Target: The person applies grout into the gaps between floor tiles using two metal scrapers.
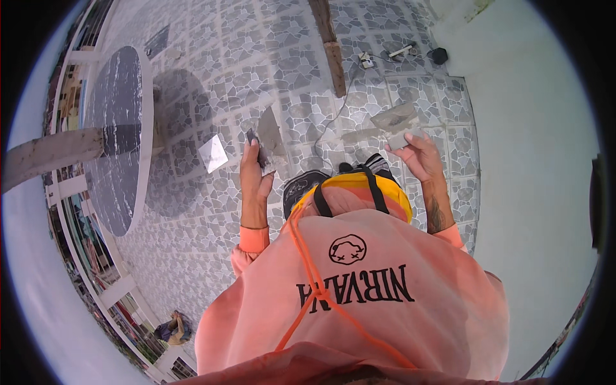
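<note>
In my left hand [252, 172] is a flat trowel-like tool with a dark grip and a smeared grey blade [271, 136]. The fingers close around the grip, and the blade stands nearly upright. My right hand [421, 158] pinches a thin grey scraper blade [394, 119] along its near edge. Its far part has a darker, coated-looking band; any handle is hidden. The two hands are well apart, in front of my body. A bright white four-cornered patch [213, 154] shows on the floor left of my left hand; whether it is light or a sheet I cannot tell.
A round dark marbled table [119, 186] stands at left. A wooden post [332, 61] rises ahead. A cable runs across the patterned tiles [301, 122] to a white plug box [366, 60]. Beside it lies a black object [439, 56]. A pale wall [526, 160] borders the right.
</note>
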`<state>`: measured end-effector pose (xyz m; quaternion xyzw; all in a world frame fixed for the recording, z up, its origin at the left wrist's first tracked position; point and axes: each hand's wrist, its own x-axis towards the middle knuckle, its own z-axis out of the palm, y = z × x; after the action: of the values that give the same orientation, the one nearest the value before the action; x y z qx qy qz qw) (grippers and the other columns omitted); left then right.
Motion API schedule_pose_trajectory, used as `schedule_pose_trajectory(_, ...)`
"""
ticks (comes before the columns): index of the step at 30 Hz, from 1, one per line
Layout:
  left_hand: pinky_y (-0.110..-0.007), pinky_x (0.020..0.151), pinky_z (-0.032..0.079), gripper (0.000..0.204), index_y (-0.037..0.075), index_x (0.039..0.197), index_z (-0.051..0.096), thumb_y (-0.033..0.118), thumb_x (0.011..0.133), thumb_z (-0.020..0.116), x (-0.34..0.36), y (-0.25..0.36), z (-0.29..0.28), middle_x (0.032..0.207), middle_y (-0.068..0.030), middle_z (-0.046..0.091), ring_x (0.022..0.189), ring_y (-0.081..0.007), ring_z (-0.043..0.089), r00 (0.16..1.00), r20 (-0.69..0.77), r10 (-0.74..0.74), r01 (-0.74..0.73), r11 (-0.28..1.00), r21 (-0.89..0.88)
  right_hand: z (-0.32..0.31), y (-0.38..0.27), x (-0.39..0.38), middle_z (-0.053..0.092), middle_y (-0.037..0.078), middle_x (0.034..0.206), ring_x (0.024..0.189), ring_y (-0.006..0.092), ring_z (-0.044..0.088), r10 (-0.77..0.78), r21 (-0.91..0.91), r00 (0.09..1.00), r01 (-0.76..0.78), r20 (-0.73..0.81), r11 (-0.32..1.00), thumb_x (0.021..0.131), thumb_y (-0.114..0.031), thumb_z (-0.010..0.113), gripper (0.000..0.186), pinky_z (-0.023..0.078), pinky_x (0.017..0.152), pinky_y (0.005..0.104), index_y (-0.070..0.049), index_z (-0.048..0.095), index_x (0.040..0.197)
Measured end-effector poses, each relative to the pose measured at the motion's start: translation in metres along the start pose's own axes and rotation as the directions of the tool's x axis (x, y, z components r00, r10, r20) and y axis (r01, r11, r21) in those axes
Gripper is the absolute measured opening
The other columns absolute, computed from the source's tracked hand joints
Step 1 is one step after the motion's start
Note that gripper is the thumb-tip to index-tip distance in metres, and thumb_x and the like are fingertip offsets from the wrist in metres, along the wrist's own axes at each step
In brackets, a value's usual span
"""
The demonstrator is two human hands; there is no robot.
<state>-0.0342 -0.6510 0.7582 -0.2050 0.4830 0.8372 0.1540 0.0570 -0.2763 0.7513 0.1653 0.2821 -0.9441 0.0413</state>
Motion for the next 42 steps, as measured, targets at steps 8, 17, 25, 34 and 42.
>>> schedule_pose_trajectory(8, -0.031, 0.077, 0.057, 0.024, 0.007, 0.120, 0.053, 0.020, 0.100, 0.051, 0.021, 0.024, 0.058, 0.107, -0.0038, 0.064, 0.090, -0.0155, 0.066, 0.983, 0.176, -0.049, 0.067, 0.993, -0.096, 0.108, 0.013, 0.028, 0.064, 0.016, 0.113, 0.100, 0.0196, 0.064, -0.315, -0.642, 0.940, 0.321, 0.128, 0.696, 0.088, -0.010, 0.065, 0.051, 0.053, 0.087, 0.0327, 0.009, 0.044, 0.131)
schedule_pose_trajectory(17, -0.029, 0.074, 0.056, 0.022, 0.008, 0.116, 0.056, 0.021, 0.099, 0.054, 0.029, 0.076, 0.093, 0.102, -0.0033, 0.065, 0.088, -0.0127, 0.064, 0.972, 0.215, -0.091, 0.128, 0.977, -0.168, 0.177, 0.044, 0.072, 0.062, 0.018, 0.114, 0.103, 0.0249, 0.064, -0.259, -0.262, 0.941, 0.312, 0.217, 0.913, 0.089, -0.007, 0.060, 0.051, 0.053, 0.087, 0.0371, 0.009, 0.040, 0.133)
schedule_pose_trajectory(25, -0.032, 0.079, 0.054, 0.023, 0.009, 0.118, 0.055, 0.021, 0.099, 0.053, 0.060, 0.114, 0.071, 0.106, -0.0041, 0.062, 0.091, -0.0135, 0.062, 0.954, 0.293, -0.067, 0.097, 0.991, -0.090, 0.215, 0.070, 0.102, 0.052, 0.022, 0.128, 0.117, 0.0368, 0.056, -0.270, -0.026, 0.903, 0.295, 0.333, 0.955, 0.090, -0.001, 0.053, 0.050, 0.050, 0.094, 0.0579, 0.007, 0.034, 0.136)
schedule_pose_trajectory(34, -0.035, 0.081, 0.052, 0.024, 0.010, 0.121, 0.053, 0.021, 0.099, 0.050, 0.074, 0.133, 0.054, 0.108, -0.0036, 0.061, 0.091, -0.0153, 0.061, 0.971, 0.237, -0.007, 0.018, 0.999, -0.044, 0.200, 0.066, 0.106, 0.065, 0.011, 0.112, 0.097, 0.0142, 0.062, -0.368, -0.717, 0.902, 0.410, 0.226, 0.564, 0.086, -0.009, 0.063, 0.044, 0.049, 0.085, 0.0278, 0.004, 0.053, 0.127)
schedule_pose_trajectory(42, -0.031, 0.072, 0.052, 0.020, 0.012, 0.117, 0.054, 0.020, 0.100, 0.049, 0.068, 0.131, 0.060, 0.101, -0.0002, 0.060, 0.083, -0.0112, 0.060, 0.979, 0.196, 0.050, -0.032, 0.995, -0.095, 0.243, 0.068, 0.101, 0.061, 0.014, 0.116, 0.104, 0.0277, 0.061, -0.459, -0.786, 0.685, 0.616, 0.566, -0.049, 0.082, -0.001, 0.059, 0.043, 0.048, 0.090, 0.0338, -0.001, 0.054, 0.125)
